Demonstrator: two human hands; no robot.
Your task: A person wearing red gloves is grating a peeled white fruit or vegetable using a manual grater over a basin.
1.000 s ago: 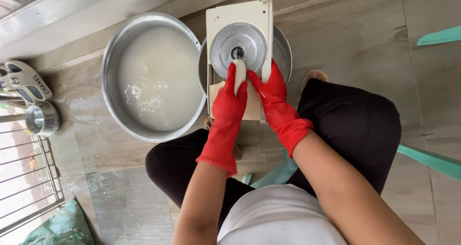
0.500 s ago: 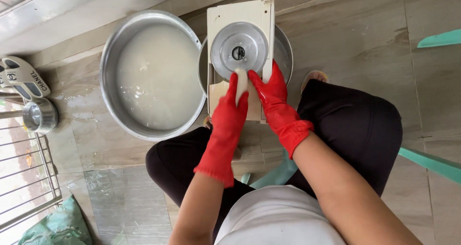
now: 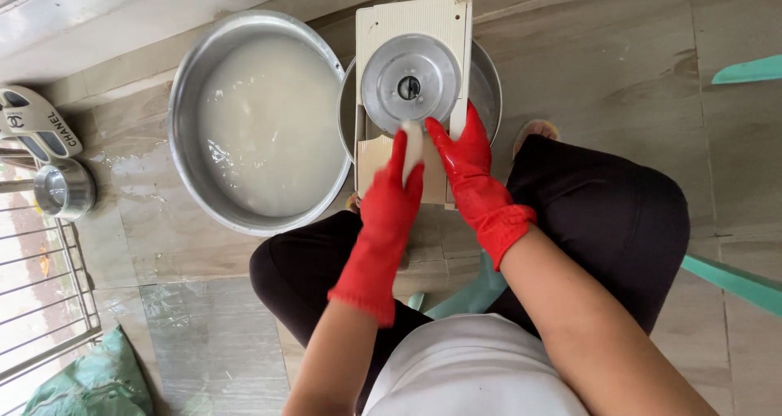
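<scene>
Gripping a pale, oblong piece of food [image 3: 412, 143] in red-gloved fingers, the left hand [image 3: 393, 198] is seen pressed toward the lower edge of a round metal blade [image 3: 410, 83]. That blade is set into a cream-coloured slicer [image 3: 414, 25], which is laid flat across a smaller metal bowl [image 3: 487, 82]; only the rim of that bowl is shown on either side of the board. The pale piece is held upright against the slicer's face, just below the disc and touching it or very nearly so. The right hand [image 3: 463, 159], also in a red rubber glove, is spread open, its fingers stretched along the slicer's right edge and its thumb angled toward the pale piece, so that the board is steadied rather than clasped. Both forearms are bare above the glove cuffs. Just to the left of the slicer, a large metal basin [image 3: 186, 98] is filled with cloudy whitish water, and its rim is touching or almost touching the smaller bowl. All of this is set on a wet tiled floor [image 3: 586, 49]. Black trousers are worn over bent knees on either side of the work. Well apart at the far left, a small steel cup [image 3: 61, 188] is placed near a slipper [image 3: 32, 123] and a metal grille [image 3: 41, 302].
</scene>
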